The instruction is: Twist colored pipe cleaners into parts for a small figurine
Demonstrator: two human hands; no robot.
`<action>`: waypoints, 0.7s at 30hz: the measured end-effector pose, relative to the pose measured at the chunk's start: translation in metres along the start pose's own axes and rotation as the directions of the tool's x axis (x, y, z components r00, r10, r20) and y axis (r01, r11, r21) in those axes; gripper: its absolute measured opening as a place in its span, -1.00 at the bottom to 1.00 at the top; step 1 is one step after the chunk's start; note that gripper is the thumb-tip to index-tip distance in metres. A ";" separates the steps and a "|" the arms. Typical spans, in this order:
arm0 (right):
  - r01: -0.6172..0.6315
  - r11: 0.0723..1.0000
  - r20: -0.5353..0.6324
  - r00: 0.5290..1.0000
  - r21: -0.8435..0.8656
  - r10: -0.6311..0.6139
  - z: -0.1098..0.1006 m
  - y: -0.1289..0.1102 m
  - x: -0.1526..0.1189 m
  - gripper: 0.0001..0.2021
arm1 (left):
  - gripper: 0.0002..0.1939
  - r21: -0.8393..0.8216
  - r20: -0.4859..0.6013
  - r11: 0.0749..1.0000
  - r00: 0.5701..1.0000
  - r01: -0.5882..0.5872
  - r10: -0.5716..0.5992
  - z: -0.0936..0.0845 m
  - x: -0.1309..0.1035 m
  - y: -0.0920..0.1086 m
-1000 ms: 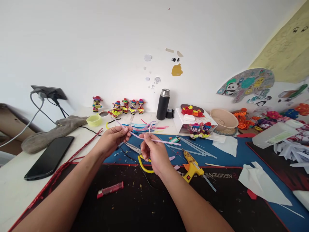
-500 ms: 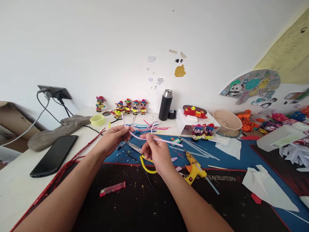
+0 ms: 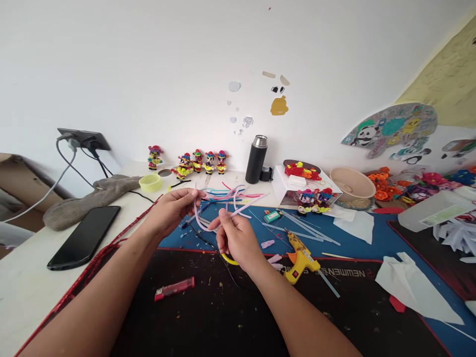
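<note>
My left hand (image 3: 174, 212) pinches one part of a pale lilac pipe cleaner (image 3: 200, 224) between thumb and fingers. The strip curves down in a loop to my right hand (image 3: 238, 235), whose thumb and forefinger are closed on it, and its free end points up to the right. Yellow-handled scissors (image 3: 229, 259) lie under my right hand, partly hidden by it. Behind both hands a pile of coloured pipe cleaners (image 3: 219, 194) rests on the table.
A yellow glue gun (image 3: 300, 259) lies right of my right hand, a red lighter (image 3: 174, 288) nearer me. A black phone (image 3: 84, 237) and driftwood (image 3: 89, 201) are at left. Behind stand a black flask (image 3: 256, 161), small figures (image 3: 209, 162) and a white box (image 3: 284, 191).
The lilac strip now hangs in a deeper curve between my hands, and its right end has swung upward. The view has shifted slightly.
</note>
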State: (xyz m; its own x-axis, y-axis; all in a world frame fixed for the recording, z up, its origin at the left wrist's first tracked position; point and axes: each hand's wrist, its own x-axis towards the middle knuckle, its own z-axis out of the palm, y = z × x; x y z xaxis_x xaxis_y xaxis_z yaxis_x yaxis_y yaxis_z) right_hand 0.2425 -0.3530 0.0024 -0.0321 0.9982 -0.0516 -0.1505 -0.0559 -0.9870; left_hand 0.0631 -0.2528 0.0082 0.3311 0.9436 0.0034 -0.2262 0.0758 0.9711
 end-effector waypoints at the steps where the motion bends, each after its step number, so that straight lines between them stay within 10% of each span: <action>1: 0.009 1.000 0.007 1.000 -0.018 -0.009 0.000 0.001 -0.001 -0.33 | -0.61 0.009 0.012 1.000 1.000 0.003 -0.003 0.001 -0.001 0.000; 21: 0.017 0.981 0.213 0.977 -0.193 0.025 0.004 0.013 -0.008 -0.23 | -0.64 0.099 0.061 0.995 0.998 0.027 -0.034 0.008 -0.007 0.002</action>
State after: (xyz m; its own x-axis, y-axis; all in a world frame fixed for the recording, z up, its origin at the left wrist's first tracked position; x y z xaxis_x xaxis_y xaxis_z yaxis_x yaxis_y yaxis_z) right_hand 0.2363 -0.3620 -0.0096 -0.2456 0.9685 -0.0422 0.0420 -0.0328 -0.9986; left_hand 0.0680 -0.2623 0.0123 0.3935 0.9192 -0.0146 -0.1253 0.0694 0.9897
